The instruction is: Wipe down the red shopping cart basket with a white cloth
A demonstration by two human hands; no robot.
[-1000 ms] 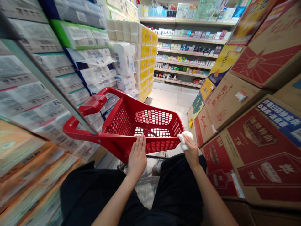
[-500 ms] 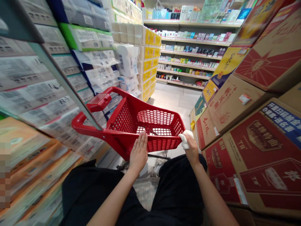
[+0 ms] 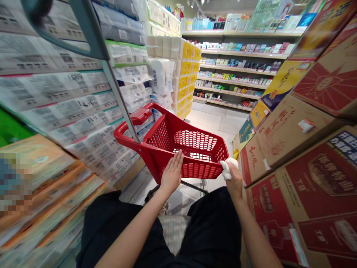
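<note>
A red plastic shopping cart (image 3: 156,154) with perforated basket walls stands in front of my knees, its grey pull handle (image 3: 96,31) rising at the upper left. My left hand (image 3: 172,173) lies flat against the near side of the basket, fingers together and stretched out over the rim. At the basket's right-hand corner, my right hand (image 3: 234,178) is closed around a white cloth (image 3: 229,168), which touches the rim there. The basket's visible inside holds nothing I can see.
Stacked cardboard cartons (image 3: 279,143) rise close on the right. Wrapped paper packs (image 3: 83,106) and orange packs (image 3: 64,178) are piled on the left. Across the tiled floor (image 3: 220,121) stand shelves (image 3: 237,69) of small boxes and bottles.
The view has shifted, so the cart and both hands appear further right, and more of the pull handle shows. My hands keep nearly the same places on the basket.
</note>
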